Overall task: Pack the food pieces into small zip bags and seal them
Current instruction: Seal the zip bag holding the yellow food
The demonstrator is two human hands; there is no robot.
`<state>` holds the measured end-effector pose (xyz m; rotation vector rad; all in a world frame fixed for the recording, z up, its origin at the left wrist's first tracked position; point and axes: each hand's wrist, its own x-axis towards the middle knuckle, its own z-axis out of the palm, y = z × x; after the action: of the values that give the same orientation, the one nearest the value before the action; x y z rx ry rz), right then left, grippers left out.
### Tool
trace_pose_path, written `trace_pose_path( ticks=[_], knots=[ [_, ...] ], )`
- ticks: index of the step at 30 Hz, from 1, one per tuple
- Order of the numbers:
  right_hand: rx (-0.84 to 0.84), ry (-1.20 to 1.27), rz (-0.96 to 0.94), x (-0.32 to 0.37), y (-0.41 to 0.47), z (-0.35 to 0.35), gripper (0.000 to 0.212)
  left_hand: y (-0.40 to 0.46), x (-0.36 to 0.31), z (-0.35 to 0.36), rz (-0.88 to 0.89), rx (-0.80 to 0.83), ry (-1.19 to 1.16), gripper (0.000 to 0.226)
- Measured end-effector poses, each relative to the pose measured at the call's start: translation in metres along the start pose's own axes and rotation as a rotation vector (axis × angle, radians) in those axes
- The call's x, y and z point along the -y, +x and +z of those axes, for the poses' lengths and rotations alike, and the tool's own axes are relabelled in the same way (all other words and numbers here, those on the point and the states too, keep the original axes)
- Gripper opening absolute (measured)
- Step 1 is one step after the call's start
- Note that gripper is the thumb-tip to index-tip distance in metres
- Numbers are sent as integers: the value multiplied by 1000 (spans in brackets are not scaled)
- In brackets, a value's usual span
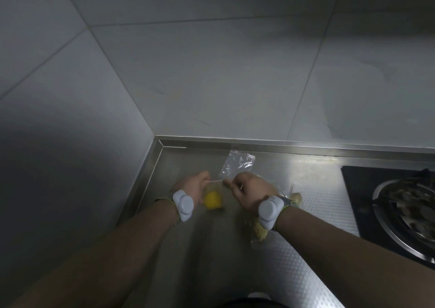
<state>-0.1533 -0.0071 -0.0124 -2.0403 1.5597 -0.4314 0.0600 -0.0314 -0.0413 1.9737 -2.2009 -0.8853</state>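
Your left hand [195, 185] and right hand [249, 191] pinch the top edge of a zip bag [213, 196] holding yellow food [211, 200] over the steel counter [306, 173].

We see our right hand [249, 190] hiding pale food pieces [260, 233]; the burner [404, 216] at three o'clock is cut off.

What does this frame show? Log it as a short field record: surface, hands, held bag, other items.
surface: steel counter in a tiled corner
left hand: pinching the bag's top edge
right hand: pinching the same edge from the other end
held bag: small, clear, a yellow food piece inside
empty bag: lying behind the hands
pale food: under the right wrist
gas burner: far right
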Motion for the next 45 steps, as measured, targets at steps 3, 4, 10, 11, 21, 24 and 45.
trace_pose_path(
  ticks=[3,4,10,11,21,24,45],
  knots=[
    [52,14,-10,12,20,1,23,17,14,-24,-101,-6,3,13],
    [59,19,-10,15,24,-1,23,18,14,-31,-113,-49,-170,5],
    [54,29,-3,29,48,-6,20,43,9,-69,-247,-5,-626,25],
    [58,33,-8,31,54,-4,20,47,7,-78,-243,6,-597,21],
    [94,42,-42,36,83,7,18,100,21,-114,-234,200,-219,13],
    [100,45,-48,33,91,13,17,115,23,-114,-268,241,-259,16],
    [129,102,-48,38,86,21,16,127,21,-128,111,-341,52,18]
  ],
)
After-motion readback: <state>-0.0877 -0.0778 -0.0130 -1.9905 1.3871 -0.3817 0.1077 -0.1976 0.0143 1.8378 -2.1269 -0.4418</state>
